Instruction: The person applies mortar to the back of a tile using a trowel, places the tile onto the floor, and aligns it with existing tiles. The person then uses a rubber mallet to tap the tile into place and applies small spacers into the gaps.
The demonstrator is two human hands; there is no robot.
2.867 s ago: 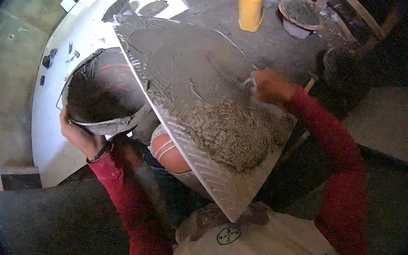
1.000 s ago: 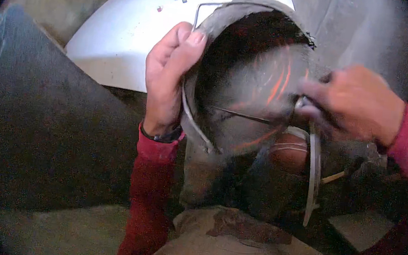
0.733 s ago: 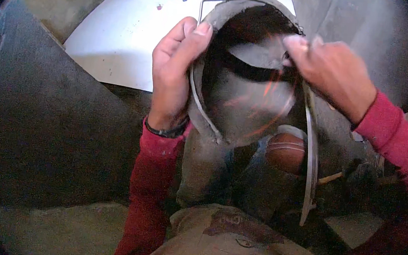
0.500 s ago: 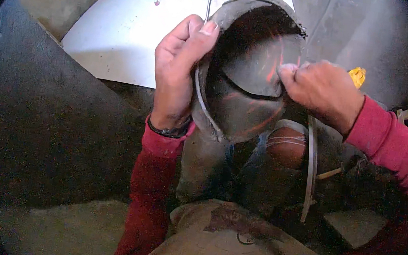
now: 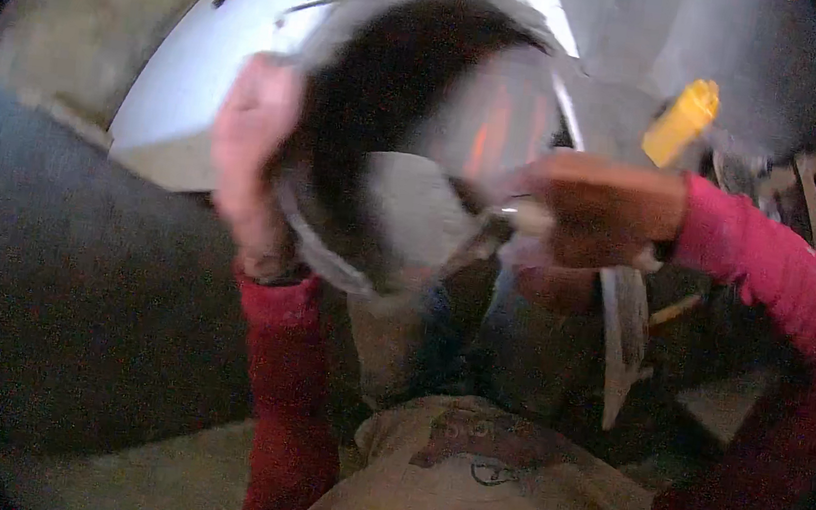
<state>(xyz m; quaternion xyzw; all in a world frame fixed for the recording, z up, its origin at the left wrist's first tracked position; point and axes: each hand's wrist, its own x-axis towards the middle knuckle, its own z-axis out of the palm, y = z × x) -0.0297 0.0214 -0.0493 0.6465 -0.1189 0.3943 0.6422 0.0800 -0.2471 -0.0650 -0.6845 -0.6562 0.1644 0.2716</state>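
Note:
A hollow, rounded grey shell (image 5: pixel 370 276) with a dark inside and a thick, rough rim hangs over my knees, smeared by motion. Its open side faces me, and reddish-orange streaks show on its inner right part. My left hand (image 5: pixel 260 122) is closed on the shell's left rim, its fingers blurred. At the lower right of the opening is my right hand (image 5: pixel 589 210), curled closed. A bright glint and a narrow brownish strip show by its fingertips; what they belong to is too blurred to tell.
A white board (image 5: pixel 175 92) with small dark bits lies behind the shell. A yellow, bottle-like object (image 5: pixel 683 123) stands beyond my right hand. Below it a pale, flat strip (image 5: pixel 621 345) hangs down. A large dark sheet (image 5: pixel 72 287) spreads on the left.
The shell has shifted left and tilted, with my left hand moving left along with it. My right hand has come lower, and more of the yellow object shows.

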